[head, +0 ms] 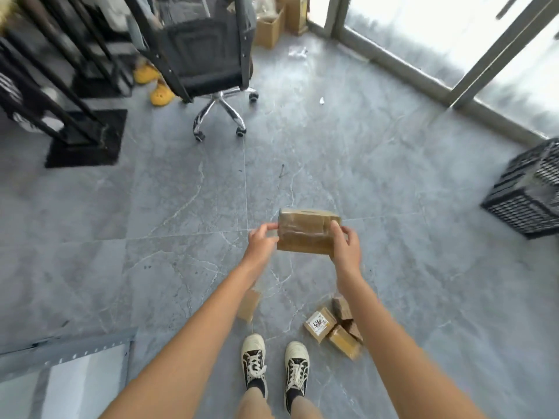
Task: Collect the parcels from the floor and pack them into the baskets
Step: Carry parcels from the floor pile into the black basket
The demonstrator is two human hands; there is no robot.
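1. Parcel point(305, 232), brown and taped, is up in the air in front of me, above the grey floor point(181, 207).
2. My left hand point(261, 241) pinches its left edge; my right hand point(344, 241) grips its right end.
3. More parcels point(332, 326) lie beside my right shoe point(297, 367).
4. I see a black basket point(526, 195) far right, well apart.

Bright daylight pours in through the glass doors point(453, 31) far right, blown out to near white. It throws a pale sheen across the grey floor tiles point(348, 122) below them. Shadows are soft and weak, darkest under the office chair point(205, 55) far left. Wide-angle bending curves the edges, and motion blur smears the black basket point(526, 195) right and the near forearms
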